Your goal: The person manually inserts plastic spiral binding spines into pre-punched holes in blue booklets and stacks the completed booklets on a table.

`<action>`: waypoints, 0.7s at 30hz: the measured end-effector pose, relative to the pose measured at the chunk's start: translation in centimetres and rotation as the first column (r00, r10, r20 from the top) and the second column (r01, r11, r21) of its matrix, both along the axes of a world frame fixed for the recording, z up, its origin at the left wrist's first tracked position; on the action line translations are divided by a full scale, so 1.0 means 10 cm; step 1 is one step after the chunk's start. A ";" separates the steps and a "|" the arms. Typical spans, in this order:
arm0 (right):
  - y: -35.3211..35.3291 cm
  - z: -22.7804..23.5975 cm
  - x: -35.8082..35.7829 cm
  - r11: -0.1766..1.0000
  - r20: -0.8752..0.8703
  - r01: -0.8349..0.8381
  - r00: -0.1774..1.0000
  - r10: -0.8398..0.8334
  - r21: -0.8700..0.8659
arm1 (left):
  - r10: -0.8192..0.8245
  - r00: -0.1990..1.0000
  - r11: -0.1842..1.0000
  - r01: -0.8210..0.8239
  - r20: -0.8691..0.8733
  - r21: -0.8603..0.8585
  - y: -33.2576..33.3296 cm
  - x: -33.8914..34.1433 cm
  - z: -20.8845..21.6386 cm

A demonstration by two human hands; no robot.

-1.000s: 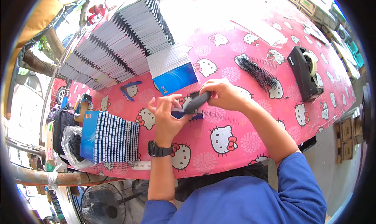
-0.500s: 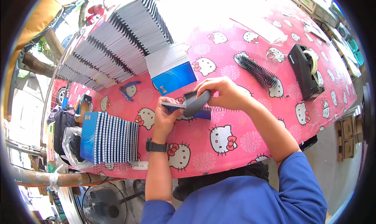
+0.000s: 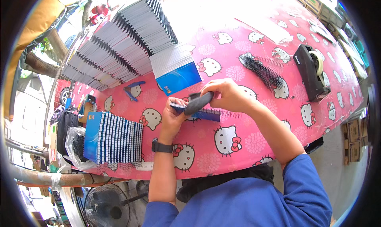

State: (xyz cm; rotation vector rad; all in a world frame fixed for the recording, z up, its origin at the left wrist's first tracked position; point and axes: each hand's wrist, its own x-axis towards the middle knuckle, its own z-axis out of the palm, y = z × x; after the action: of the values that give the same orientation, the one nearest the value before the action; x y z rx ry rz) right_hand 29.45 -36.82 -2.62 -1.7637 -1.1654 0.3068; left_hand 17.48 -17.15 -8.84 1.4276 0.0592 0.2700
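Observation:
Over the near middle of the table, my left hand (image 3: 174, 118) is closed on the left end of a blue notebook (image 3: 208, 115). A thin dark spiral wire (image 3: 232, 113) runs along it and sticks out past its right end. My right hand (image 3: 228, 93) has its fingers closed on a dark grey, rounded, ribbed thing (image 3: 199, 104), held against the notebook beside my left fingers. Its kind is not clear. Just beyond my hands lies a stack of blue-covered notebooks (image 3: 180, 78). The fingertips are partly hidden.
Left of my arm stands a row of blue-and-white notebooks (image 3: 115, 137). Tall stacks of bound pads (image 3: 119, 44) fill the far left, near blue-handled pliers (image 3: 131, 91). A heap of black spirals (image 3: 262, 70) and a tape dispenser (image 3: 311, 72) are at right.
The view has shifted slightly, so the table things sit a little further right. More of the blue notebook shows below the dark grey thing. Both hands keep their hold.

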 end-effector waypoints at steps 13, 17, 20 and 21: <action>0.06 0.04 -0.07 1.000 -0.043 -0.006 0.999 0.007 0.021 | -0.001 1.000 1.000 0.000 0.024 0.020 0.00 0.00 -0.01; -0.08 -0.41 0.31 0.970 0.359 0.245 0.905 -0.226 -0.006 | -0.033 0.988 0.998 0.024 0.150 0.058 -0.06 0.08 -0.04; -0.17 -0.24 0.38 0.922 0.601 0.386 0.730 -0.326 0.031 | 0.022 0.998 0.998 -0.026 0.054 0.062 -0.06 0.06 0.02; -0.21 -0.19 0.34 0.930 0.565 0.366 0.764 -0.310 0.015 | 0.055 0.996 0.992 -0.062 0.067 0.106 -0.09 0.05 0.04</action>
State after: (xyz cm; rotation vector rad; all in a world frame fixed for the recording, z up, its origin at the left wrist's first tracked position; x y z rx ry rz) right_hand 32.87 -38.88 -4.48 -2.1892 -1.2013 -0.4171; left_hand 17.97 -18.05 -8.47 1.5247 0.0343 0.3722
